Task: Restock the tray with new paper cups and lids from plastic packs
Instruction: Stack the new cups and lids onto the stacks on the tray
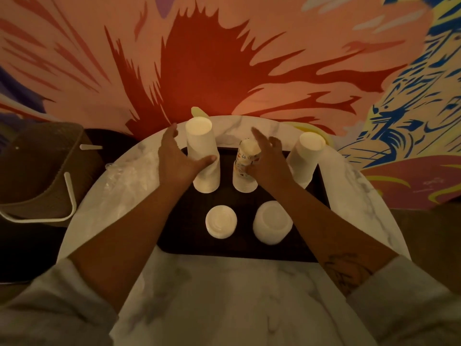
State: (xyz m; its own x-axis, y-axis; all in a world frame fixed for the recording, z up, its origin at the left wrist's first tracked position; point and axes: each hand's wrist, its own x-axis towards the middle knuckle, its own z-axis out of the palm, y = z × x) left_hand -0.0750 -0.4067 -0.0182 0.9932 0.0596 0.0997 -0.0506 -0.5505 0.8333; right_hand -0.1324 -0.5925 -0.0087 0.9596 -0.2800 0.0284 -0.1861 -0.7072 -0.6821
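A dark tray (224,250) lies on the round marble table. At its back stand three upside-down cup stacks: a tall white stack (202,143) on the left, a patterned stack (243,181) in the middle, another white stack (303,161) on the right. Two white lid stacks sit nearer me, one on the left (220,222) and one on the right (272,222). My left hand (174,161) is spread beside the left stack, thumb resting on its front. My right hand (269,163) is spread against the patterned stack, thumb touching its side, fingers straight.
Crumpled clear plastic wrap (129,173) lies on the table left of the tray. A woven basket with a white handle (42,171) stands off the table's left edge. A painted wall rises right behind the table. The marble surface (237,308) stretches between the tray and me.
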